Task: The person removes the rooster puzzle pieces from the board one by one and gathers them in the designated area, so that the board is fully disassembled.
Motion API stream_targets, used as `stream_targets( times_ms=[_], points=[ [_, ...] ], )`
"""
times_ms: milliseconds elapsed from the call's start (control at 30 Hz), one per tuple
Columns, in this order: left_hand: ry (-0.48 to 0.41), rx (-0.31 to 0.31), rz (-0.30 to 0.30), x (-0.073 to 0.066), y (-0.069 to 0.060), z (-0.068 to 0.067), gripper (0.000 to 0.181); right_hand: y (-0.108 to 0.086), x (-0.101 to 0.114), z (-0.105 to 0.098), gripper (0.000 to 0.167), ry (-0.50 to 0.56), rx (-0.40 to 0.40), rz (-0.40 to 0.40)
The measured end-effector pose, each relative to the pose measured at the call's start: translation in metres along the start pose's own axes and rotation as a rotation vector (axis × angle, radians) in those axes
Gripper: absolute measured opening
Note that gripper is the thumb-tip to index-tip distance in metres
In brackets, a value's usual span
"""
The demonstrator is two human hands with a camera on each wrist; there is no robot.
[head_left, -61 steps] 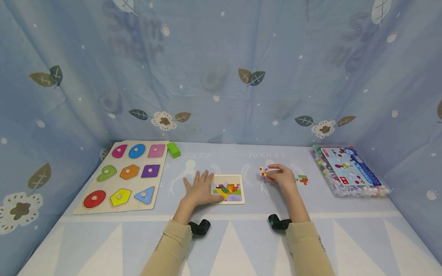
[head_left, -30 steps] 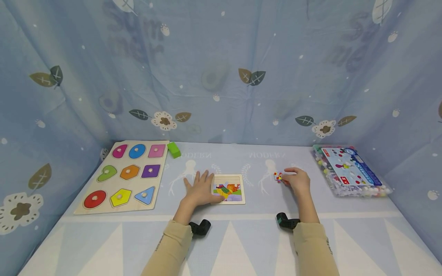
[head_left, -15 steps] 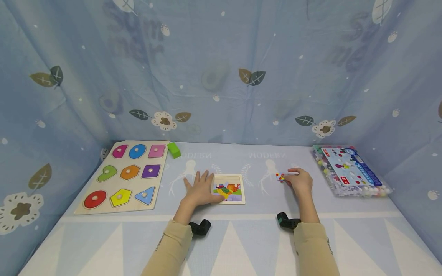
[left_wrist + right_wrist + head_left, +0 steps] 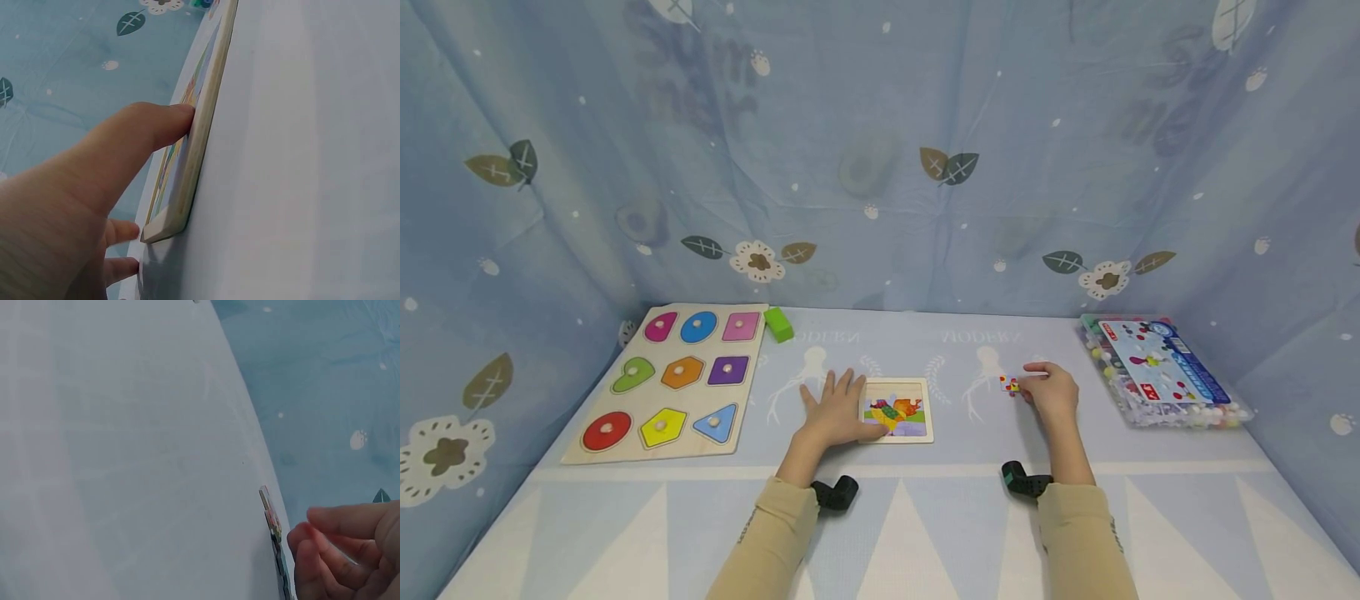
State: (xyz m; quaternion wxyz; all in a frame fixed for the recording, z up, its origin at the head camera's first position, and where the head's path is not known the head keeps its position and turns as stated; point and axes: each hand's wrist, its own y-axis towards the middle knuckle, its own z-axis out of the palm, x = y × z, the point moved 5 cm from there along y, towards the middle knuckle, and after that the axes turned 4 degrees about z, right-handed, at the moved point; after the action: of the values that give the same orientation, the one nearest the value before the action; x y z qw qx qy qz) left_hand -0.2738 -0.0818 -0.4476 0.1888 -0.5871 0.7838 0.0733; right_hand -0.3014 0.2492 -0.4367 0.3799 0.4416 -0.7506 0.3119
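Note:
My left hand (image 4: 835,414) lies with fingers spread at the left side of a small wooden picture puzzle frame (image 4: 925,412), its thumb resting on the frame's near edge. In the left wrist view that thumb presses on the rim. Inside the frame is a colourful bird picture (image 4: 892,415). My right hand (image 4: 1051,392) hovers low with loosely bent fingers over a white puzzle piece with red and yellow marks (image 4: 1006,384). In the right wrist view, pieces (image 4: 271,515) lie flat beside the fingertips, with nothing visible between thumb and index finger. The hand hides other pieces.
A wooden knob-shape board (image 4: 658,400) lies at the left, with a green block (image 4: 778,325) by its far right corner. A clear box of beads (image 4: 1165,371) with a printed label stands at the right. A patterned curtain (image 4: 880,167) closes off the back and sides.
My right hand has moved right, bringing the red-and-yellow-marked piece with it, and now covers the green-and-orange piece seen earlier. My left hand and the frame have stayed in place.

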Motion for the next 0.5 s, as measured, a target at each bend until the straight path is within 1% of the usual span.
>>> stream_targets(
  times_ms=[67, 167, 267, 367, 433, 500],
  points=[
    [-0.004, -0.004, 0.007, 0.0, 0.0, 0.0, 0.099, -0.001, 0.003, 0.001, 0.031, 0.026, 0.012, -0.009],
    [-0.015, -0.023, 0.043, 0.0, 0.001, 0.0, 0.095, -0.004, 0.007, 0.004, 0.033, 0.072, 0.034, -0.013],
    [-0.016, -0.045, 0.109, -0.003, 0.002, 0.0, 0.086, -0.005, 0.009, 0.008, 0.034, 0.135, 0.071, -0.014],
    [-0.013, -0.057, 0.18, -0.006, 0.002, 0.0, 0.072, -0.006, 0.011, 0.014, 0.036, 0.211, 0.128, -0.006],
    [-0.017, -0.059, 0.214, -0.008, 0.002, 0.0, 0.065, -0.007, 0.012, 0.019, 0.037, 0.256, 0.167, 0.0],
    [-0.028, -0.058, 0.236, -0.01, 0.002, 0.0, 0.059, -0.008, 0.014, 0.024, 0.038, 0.281, 0.189, 0.005]
  ],
)
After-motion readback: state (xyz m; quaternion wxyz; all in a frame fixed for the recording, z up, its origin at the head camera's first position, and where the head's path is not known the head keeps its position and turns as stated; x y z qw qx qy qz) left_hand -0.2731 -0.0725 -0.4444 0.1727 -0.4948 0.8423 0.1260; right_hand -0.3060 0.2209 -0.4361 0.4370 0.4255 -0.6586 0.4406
